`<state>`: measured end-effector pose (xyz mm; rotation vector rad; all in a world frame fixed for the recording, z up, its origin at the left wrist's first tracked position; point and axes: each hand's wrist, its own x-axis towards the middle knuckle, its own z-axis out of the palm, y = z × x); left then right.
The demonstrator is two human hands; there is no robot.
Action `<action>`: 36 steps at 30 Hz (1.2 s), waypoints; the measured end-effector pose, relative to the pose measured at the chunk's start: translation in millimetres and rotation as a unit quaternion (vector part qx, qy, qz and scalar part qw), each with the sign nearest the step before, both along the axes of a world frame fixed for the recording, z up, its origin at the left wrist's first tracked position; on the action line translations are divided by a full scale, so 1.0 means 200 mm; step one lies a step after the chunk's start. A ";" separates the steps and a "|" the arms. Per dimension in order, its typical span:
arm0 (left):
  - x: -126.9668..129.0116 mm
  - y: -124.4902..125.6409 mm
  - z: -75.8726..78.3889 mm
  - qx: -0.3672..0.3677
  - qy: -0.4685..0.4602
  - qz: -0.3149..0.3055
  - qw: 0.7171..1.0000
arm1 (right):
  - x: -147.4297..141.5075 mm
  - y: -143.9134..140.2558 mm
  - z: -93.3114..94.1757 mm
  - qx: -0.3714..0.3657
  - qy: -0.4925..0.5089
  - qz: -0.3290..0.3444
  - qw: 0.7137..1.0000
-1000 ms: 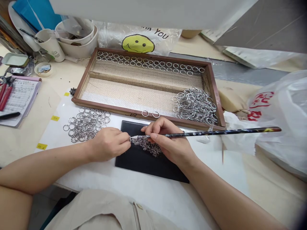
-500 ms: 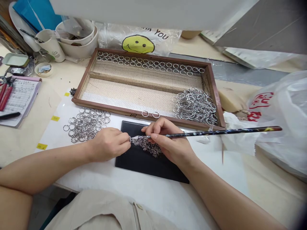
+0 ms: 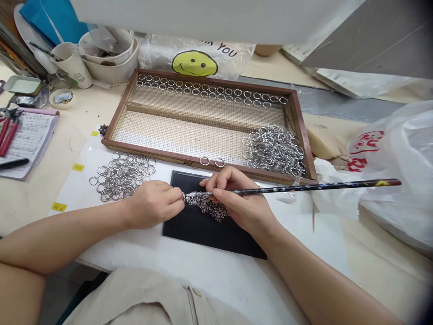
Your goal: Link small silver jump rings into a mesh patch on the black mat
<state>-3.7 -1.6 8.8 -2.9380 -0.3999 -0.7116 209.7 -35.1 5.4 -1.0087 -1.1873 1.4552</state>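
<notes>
My left hand (image 3: 158, 204) is closed in a pinch on a small metal ring (image 3: 183, 197), mostly hidden by the fingertips. A long, thin, dark patterned brush (image 3: 304, 187) is gripped by my right hand (image 3: 238, 196), its pale pointed tip meeting the ring. Beneath both hands lies a black mat (image 3: 203, 239), with a heap of tiny silvery pieces (image 3: 216, 211) on it. To the left of my left hand is a pile of loose metal rings (image 3: 123, 176) on the white sheet.
A wooden mesh tray (image 3: 162, 153) lies behind the hands, with rings lined along its far side and a ring heap (image 3: 275, 151) at its right. Red-handled pliers (image 3: 9, 135) rest on a notepad (image 3: 37, 135). A white plastic bag (image 3: 402, 167) stands at right.
The brush's far end has shifted very slightly to the right. Both hands otherwise stay where they were, with the ring and brush still held.
</notes>
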 end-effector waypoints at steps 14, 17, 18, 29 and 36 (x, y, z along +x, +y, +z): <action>0.00 0.02 -0.06 -0.070 -0.062 0.061 0.994 | 0.00 0.00 0.04 0.011 -0.194 -0.044 0.980; 0.00 0.02 -0.07 -0.068 -0.062 0.063 0.994 | -0.01 -0.01 0.04 0.026 -0.215 -0.029 0.976; 0.00 0.02 -0.06 -0.064 -0.061 0.063 0.994 | -0.01 -0.01 0.03 0.029 -0.218 -0.025 0.975; 0.01 0.02 -0.05 -0.043 -0.058 0.057 0.996 | -0.02 -0.01 0.03 0.035 -0.230 -0.006 0.972; 0.00 0.02 -0.05 -0.041 -0.061 0.055 0.996 | -0.01 0.00 0.03 0.017 -0.199 -0.018 0.980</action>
